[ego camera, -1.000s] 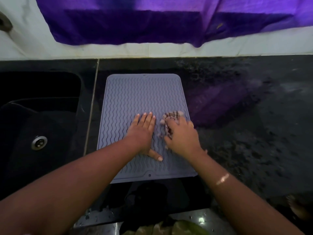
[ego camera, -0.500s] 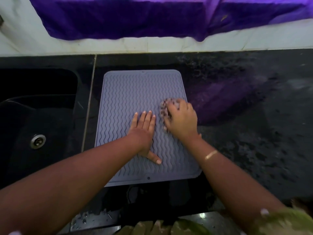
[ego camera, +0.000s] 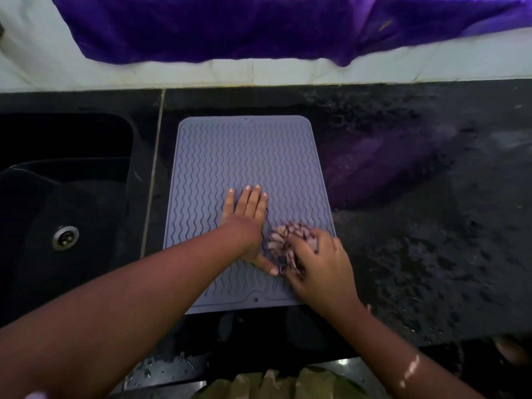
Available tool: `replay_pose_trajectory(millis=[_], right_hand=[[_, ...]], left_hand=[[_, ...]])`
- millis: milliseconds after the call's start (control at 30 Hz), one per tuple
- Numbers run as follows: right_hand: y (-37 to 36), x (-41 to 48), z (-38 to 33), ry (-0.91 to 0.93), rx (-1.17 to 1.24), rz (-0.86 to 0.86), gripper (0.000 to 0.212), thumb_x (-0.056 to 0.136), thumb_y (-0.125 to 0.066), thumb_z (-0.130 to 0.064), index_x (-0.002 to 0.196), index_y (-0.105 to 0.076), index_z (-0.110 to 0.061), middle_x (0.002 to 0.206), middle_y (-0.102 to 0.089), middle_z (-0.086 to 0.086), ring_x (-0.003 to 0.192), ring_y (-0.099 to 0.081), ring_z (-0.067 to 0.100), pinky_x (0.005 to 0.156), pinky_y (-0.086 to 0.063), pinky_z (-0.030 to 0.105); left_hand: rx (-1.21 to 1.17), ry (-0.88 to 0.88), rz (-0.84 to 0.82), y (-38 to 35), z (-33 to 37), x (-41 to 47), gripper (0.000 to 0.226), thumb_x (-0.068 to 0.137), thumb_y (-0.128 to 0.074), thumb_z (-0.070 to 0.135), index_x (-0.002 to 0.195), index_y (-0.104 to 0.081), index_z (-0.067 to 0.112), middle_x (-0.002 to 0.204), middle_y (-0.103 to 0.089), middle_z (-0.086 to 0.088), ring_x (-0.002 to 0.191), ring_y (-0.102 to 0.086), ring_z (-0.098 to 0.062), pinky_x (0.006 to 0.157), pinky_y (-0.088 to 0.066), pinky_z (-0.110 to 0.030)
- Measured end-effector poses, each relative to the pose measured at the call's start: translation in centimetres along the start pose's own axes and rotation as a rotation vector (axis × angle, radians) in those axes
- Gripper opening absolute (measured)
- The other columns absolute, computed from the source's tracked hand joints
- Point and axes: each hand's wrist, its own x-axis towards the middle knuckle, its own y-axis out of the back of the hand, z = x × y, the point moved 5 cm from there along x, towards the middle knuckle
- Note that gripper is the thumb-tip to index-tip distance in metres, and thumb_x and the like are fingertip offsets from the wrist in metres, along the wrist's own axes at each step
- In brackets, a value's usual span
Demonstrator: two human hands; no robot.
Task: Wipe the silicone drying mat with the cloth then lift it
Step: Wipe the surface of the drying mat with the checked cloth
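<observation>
Flat on the dark speckled bench (ego camera: 417,254) lies the grey mat (ego camera: 244,156), its wavy ridges running away from the person, its far edge near the pale wall (ego camera: 28,61) and its near edge close to the bench's front. On its left, a black sink (ego camera: 57,197) with a round metal drain (ego camera: 65,237) sits just beside it, a thin seam between them. The left hand (ego camera: 247,220) presses palm-down on the mat's middle, fingers straight and together, thumb stretched toward the near edge, its grip released. The right hand (ego camera: 319,266) is near the mat's right near corner, its grip clenched on a bunched checked cloth (ego camera: 285,237), which touches the mat just beside the left thumb. A purple fabric (ego camera: 230,24) hangs along the wall above the bench.
</observation>
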Motion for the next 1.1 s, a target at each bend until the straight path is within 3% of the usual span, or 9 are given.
replay_pose_trajectory(millis=[133,300,500,600,733,900,1000,1100], right_hand=[[0.2,-0.6,0.1,-0.003,-0.015,0.052,0.043,0.070,-0.055,-0.043,0.106,-0.065,-0.021,0.098,-0.061,0.014,0.075,-0.058,0.032,0.060,-0.050,0.036],[-0.6,8.6,1.9,-0.075,-0.011,0.046,0.032,0.072,-0.058,-0.035,0.099,-0.062,-0.017,0.104,-0.057,0.015,0.086,-0.056,0.035,0.066,-0.046,0.036],[-1.5,17.4,2.8,-0.252,0.029,-0.099,0.043,0.084,-0.058,-0.038,0.123,-0.052,-0.021,0.128,-0.042,0.014,0.114,-0.045,0.038,0.086,-0.045,0.046],[-1.4,14.8,2.2,-0.280,0.122,-0.204,0.044,0.083,-0.058,-0.035,0.125,-0.052,-0.024,0.128,-0.041,0.015,0.115,-0.041,0.039,0.090,-0.044,0.045],[0.1,7.0,0.3,-0.102,0.085,-0.231,0.058,0.073,-0.070,-0.031,0.129,-0.054,-0.028,0.120,-0.044,0.012,0.107,-0.041,0.034,0.091,-0.044,0.040],[1.8,0.0,0.1,-0.103,0.182,-0.356,0.051,0.069,-0.070,-0.035,0.120,-0.062,-0.029,0.116,-0.046,0.006,0.103,-0.045,0.028,0.092,-0.039,0.033],[2.5,-1.8,0.4,-0.164,0.323,-0.433,0.047,0.063,-0.065,-0.036,0.109,-0.068,-0.024,0.108,-0.052,0.001,0.099,-0.052,0.019,0.089,-0.039,0.025],[3.4,-1.4,2.0,-0.517,0.841,-0.311,0.022,0.074,-0.069,-0.010,0.094,-0.073,-0.015,0.095,-0.069,0.005,0.086,-0.065,0.017,0.082,-0.051,0.031]], left_hand=[[0.008,0.019,-0.008,0.1,0.1,0.1,0.156,0.047,-0.055,0.091,0.133,0.041,0.004,0.144,0.045,-0.015,0.134,0.040,-0.031,0.102,0.027,-0.056],[0.021,0.027,-0.011,0.1,0.1,-0.1,0.154,0.048,-0.053,0.092,0.132,0.042,0.005,0.143,0.046,-0.014,0.133,0.040,-0.031,0.100,0.029,-0.056],[0.014,0.037,-0.019,0.0,0.0,0.0,0.156,0.045,-0.052,0.093,0.134,0.041,0.007,0.144,0.046,-0.011,0.134,0.041,-0.028,0.103,0.026,-0.057],[0.010,0.031,-0.019,0.0,0.0,-0.3,0.154,0.045,-0.051,0.093,0.134,0.041,0.007,0.144,0.046,-0.011,0.134,0.041,-0.027,0.103,0.026,-0.060],[0.018,0.031,-0.002,0.0,-0.1,-0.3,0.154,0.044,-0.048,0.095,0.135,0.039,0.006,0.144,0.045,-0.012,0.135,0.039,-0.028,0.102,0.024,-0.062],[0.013,0.039,0.021,0.0,-0.2,-0.3,0.153,0.046,-0.050,0.094,0.137,0.038,0.007,0.145,0.044,-0.011,0.136,0.037,-0.028,0.103,0.024,-0.061],[0.017,0.048,0.030,0.0,-0.1,-0.4,0.153,0.048,-0.052,0.092,0.138,0.036,0.007,0.147,0.042,-0.010,0.137,0.036,-0.027,0.106,0.022,-0.061],[0.009,0.034,0.049,0.0,-0.2,-0.7,0.151,0.048,-0.049,0.093,0.139,0.035,0.007,0.148,0.041,-0.010,0.138,0.035,-0.027,0.107,0.021,-0.061]])
